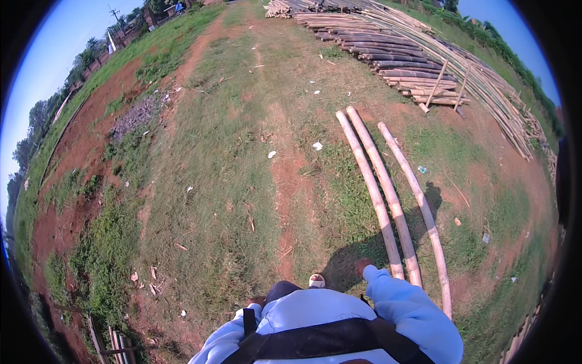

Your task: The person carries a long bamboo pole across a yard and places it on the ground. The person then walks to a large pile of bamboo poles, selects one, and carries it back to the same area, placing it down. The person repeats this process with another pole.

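While three bamboo poles [387,188] lie grounded, the right hand [363,267] hangs nearby

Passes most easily over the grass [230,164] stretching ahead of the left hand [257,300] and up along the left side of the paired bamboo poles [394,206], with a sandalled foot [317,280] in the way low between the hands. Reaches down to bare ground through the lengthwise strip between that pair and the outer pole [418,188], yet finds little room inside the pair itself. Meets poles just right of the right hand [362,267], and, well beyond, a broad bamboo stack [394,54] fronted by slanting stakes [436,85].
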Demonstrator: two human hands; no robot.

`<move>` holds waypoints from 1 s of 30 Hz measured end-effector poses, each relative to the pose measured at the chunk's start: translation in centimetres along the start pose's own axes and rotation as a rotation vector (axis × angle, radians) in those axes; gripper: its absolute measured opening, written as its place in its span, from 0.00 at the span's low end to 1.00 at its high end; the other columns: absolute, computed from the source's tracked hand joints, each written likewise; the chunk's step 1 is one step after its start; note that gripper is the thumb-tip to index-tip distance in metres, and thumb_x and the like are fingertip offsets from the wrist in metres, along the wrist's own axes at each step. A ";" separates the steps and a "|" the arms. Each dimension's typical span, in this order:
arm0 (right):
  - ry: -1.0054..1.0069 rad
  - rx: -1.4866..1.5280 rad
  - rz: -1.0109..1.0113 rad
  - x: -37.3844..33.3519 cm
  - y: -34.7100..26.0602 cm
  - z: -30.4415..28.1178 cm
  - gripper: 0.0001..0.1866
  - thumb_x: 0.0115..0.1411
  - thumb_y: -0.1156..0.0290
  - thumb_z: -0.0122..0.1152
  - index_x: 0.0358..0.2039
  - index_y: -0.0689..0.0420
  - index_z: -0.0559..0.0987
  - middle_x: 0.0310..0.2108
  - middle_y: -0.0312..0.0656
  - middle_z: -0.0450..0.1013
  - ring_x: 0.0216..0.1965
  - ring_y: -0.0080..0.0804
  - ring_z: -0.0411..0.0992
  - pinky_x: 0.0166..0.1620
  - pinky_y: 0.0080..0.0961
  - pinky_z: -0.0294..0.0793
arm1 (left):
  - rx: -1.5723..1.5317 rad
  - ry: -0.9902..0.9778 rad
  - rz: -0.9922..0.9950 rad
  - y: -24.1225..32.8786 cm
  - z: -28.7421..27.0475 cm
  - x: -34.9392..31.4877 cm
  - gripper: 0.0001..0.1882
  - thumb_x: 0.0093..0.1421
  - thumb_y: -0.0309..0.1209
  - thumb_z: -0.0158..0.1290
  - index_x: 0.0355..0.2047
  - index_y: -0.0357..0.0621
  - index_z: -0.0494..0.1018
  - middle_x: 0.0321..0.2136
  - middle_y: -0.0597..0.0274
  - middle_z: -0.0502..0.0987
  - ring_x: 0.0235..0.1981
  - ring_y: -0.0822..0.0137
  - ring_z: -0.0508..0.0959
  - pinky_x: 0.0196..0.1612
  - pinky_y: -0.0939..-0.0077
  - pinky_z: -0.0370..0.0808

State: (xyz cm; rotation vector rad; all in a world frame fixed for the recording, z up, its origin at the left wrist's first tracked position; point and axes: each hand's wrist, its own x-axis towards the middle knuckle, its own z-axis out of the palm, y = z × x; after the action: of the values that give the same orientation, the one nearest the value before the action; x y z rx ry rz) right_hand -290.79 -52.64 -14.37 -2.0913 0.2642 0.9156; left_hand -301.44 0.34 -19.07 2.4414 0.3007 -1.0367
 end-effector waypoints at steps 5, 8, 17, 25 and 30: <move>0.242 0.820 -0.082 12.6 -11.7 -12.0 0.03 0.51 0.72 0.52 0.27 0.56 0.74 0.19 0.37 0.71 0.17 0.26 0.70 0.18 0.24 0.68 | 0.128 -0.086 -0.086 2.8 -3.7 2.8 0.18 0.55 0.38 0.46 0.42 0.41 0.69 0.34 0.50 0.75 0.30 0.56 0.75 0.28 0.63 0.73; 0.195 0.772 -0.041 19.1 -15.6 -14.8 0.04 0.51 0.73 0.53 0.27 0.57 0.75 0.20 0.37 0.72 0.17 0.26 0.71 0.19 0.24 0.70 | 0.113 -0.116 -0.102 5.4 -8.2 7.7 0.17 0.55 0.37 0.47 0.42 0.40 0.69 0.33 0.51 0.75 0.29 0.58 0.75 0.28 0.65 0.73; -0.187 -0.962 0.153 24.0 -22.1 -16.6 0.20 0.53 0.55 0.49 0.43 0.48 0.75 0.43 0.45 0.72 0.43 0.42 0.72 0.43 0.42 0.72 | -0.547 -0.139 0.100 17.4 -34.3 35.8 0.16 0.54 0.34 0.49 0.41 0.39 0.71 0.30 0.55 0.77 0.27 0.65 0.76 0.29 0.70 0.74; -0.221 -0.800 0.251 38.4 -19.6 -16.5 0.24 0.53 0.48 0.48 0.49 0.42 0.72 0.49 0.37 0.69 0.50 0.35 0.68 0.49 0.37 0.68 | -1.091 0.331 0.314 39.7 -58.5 50.3 0.14 0.54 0.32 0.51 0.38 0.35 0.71 0.27 0.56 0.76 0.22 0.67 0.75 0.22 0.75 0.71; -0.199 -0.856 0.165 51.6 -24.4 -25.2 0.25 0.52 0.48 0.50 0.48 0.44 0.72 0.46 0.37 0.71 0.48 0.36 0.70 0.48 0.38 0.68 | -0.941 0.190 0.058 39.4 -62.1 59.6 0.13 0.54 0.30 0.51 0.38 0.36 0.72 0.29 0.55 0.77 0.24 0.64 0.76 0.25 0.72 0.73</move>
State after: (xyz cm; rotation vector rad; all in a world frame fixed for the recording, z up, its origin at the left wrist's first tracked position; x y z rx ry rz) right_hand -229.45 -49.68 -25.11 -2.7370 -0.0905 1.5136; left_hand -207.08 -1.76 -11.40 1.6626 0.6105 -0.4559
